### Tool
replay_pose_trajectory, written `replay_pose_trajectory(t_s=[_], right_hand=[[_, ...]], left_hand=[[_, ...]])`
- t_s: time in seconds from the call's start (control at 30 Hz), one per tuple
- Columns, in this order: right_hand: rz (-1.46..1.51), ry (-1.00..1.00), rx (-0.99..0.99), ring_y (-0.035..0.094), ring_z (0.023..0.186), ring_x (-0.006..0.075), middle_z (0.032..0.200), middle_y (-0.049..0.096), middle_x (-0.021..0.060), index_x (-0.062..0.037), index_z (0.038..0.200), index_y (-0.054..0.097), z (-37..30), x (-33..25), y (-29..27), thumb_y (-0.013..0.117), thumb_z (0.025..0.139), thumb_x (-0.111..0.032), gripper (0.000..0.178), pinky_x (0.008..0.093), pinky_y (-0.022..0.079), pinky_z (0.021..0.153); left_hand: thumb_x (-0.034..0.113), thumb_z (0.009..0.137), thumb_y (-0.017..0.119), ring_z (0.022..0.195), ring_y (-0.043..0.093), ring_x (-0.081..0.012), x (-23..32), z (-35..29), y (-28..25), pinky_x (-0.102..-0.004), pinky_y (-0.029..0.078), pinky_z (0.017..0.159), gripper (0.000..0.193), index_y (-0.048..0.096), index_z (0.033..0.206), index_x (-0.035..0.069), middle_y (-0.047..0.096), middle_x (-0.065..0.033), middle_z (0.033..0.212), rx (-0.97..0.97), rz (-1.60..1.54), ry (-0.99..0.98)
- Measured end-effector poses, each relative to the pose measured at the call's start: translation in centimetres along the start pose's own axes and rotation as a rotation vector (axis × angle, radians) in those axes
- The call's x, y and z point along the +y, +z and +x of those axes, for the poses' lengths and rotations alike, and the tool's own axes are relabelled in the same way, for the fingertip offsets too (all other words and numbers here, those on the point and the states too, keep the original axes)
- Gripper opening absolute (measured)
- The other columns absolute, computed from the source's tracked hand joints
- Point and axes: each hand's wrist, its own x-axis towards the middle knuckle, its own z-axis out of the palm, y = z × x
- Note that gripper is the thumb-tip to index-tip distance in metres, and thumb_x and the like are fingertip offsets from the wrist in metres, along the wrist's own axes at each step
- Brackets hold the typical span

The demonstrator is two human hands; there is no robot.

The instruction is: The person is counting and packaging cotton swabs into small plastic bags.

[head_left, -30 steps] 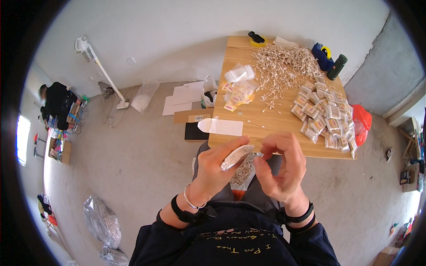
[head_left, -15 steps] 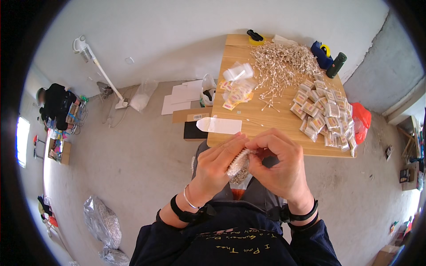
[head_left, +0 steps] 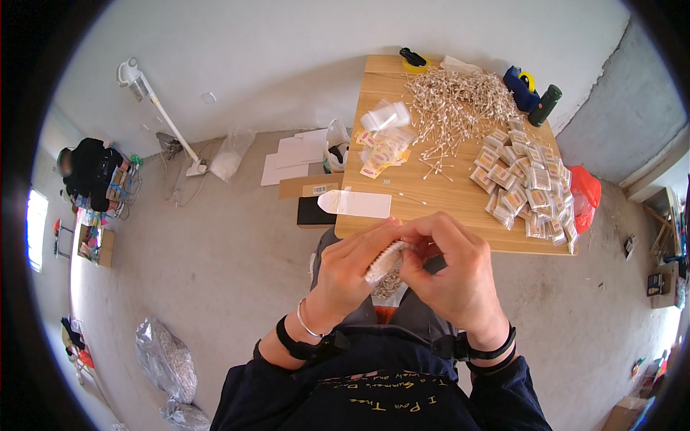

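Observation:
Over my lap, just off the table's near edge, both hands meet around a packed bundle of cotton swabs [head_left: 384, 265] with its white tips facing up. My left hand [head_left: 347, 267] wraps its side with the fingers together. On the other side, my right hand [head_left: 460, 269] pinches at the bundle's edge between thumb and curled fingers. A shiny clear film seems to cover the bundle, though the fingers hide part of it. Beneath, between my legs, more loose swabs [head_left: 389, 286] show. A white card flap [head_left: 363, 204] lies on the table beyond my left hand.
On the wooden table [head_left: 438, 195] lie a heap of loose swabs [head_left: 467, 97], several filled swab packs [head_left: 528, 179], clear bags [head_left: 387, 116] and printed labels [head_left: 384, 153]. A dark green bottle [head_left: 545, 105] and a tape dispenser [head_left: 521, 87] stand far right. A person [head_left: 90, 172] sits at far left.
My right fingers have shifted slightly at the bundle's edge, and the bundle has tilted a little. The things on the table look unmoved.

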Motion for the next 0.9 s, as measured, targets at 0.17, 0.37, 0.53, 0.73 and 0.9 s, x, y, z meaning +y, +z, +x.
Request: replay_pose_trajectory(t_s=[0.17, 0.37, 0.53, 0.73, 0.9], right_hand=[[0.214, -0.079, 0.150, 0.061, 0.069, 0.0153, 0.086, 0.059, 0.0090, -0.0001, 0.086, 0.059, -0.2, 1.0, 0.2, 0.064, 0.070, 0.008, 0.018, 0.0247, 0.050, 0.062], [0.090, -0.136, 0.120, 0.062, 0.067, 0.0221, 0.084, 0.058, 0.0100, -0.0024, 0.082, 0.062, -1.1, 2.1, 0.1, 0.065, 0.068, 0.007, 0.017, 0.0295, 0.051, 0.062], [0.121, 0.097, -0.099, 0.060, 0.065, 0.0194, 0.076, 0.059, 0.0100, -0.0005, 0.081, 0.064, -1.1, 7.3, 1.4, 0.065, 0.071, 0.001, 0.010, 0.0278, 0.048, 0.059], [-0.103, 0.424, -0.119, 0.063, 0.068, 0.0297, 0.077, 0.063, 0.0146, -0.0020, 0.081, 0.066, -1.2, 21.8, 4.3, 0.063, 0.074, -0.012, 0.013, 0.0373, 0.049, 0.063], [-0.312, 0.532, -0.065, 0.062, 0.080, 0.0308, 0.084, 0.064, 0.0128, -0.0055, 0.082, 0.067, 2.5, 26.1, 5.9, 0.064, 0.073, -0.015, 0.014, 0.0405, 0.049, 0.070]], left_hand=[[0.001, 0.069, 0.071, 0.086, 0.067, -0.0249, -0.1, -0.4, 0.1, -0.0285, 0.053, 0.073, 0.038, 0.063, 0.106, 0.003, 0.067, -0.0113, 0.100, -0.006, -0.235, -0.208], [-0.001, 0.069, 0.071, 0.082, 0.067, -0.0246, -0.2, -0.3, 0.0, -0.0275, 0.053, 0.071, 0.038, 0.064, 0.106, 0.004, 0.068, -0.0106, 0.096, -0.015, -0.190, -0.241], [0.000, 0.075, 0.069, 0.080, 0.068, -0.0192, -2.7, -1.7, 1.1, -0.0251, 0.053, 0.071, 0.029, 0.064, 0.104, 0.003, 0.069, -0.0103, 0.091, 0.003, -0.226, -0.309], [0.002, 0.080, 0.067, 0.080, 0.068, -0.0143, -5.0, -3.3, 2.1, -0.0237, 0.052, 0.070, 0.022, 0.064, 0.101, 0.001, 0.069, -0.0103, 0.089, -0.086, -0.315, -0.521], [0.004, 0.080, 0.068, 0.078, 0.068, -0.0157, -6.9, -4.1, 2.4, -0.0244, 0.052, 0.068, 0.021, 0.065, 0.100, 0.000, 0.069, -0.0113, 0.087, -0.142, -0.241, -0.593]])
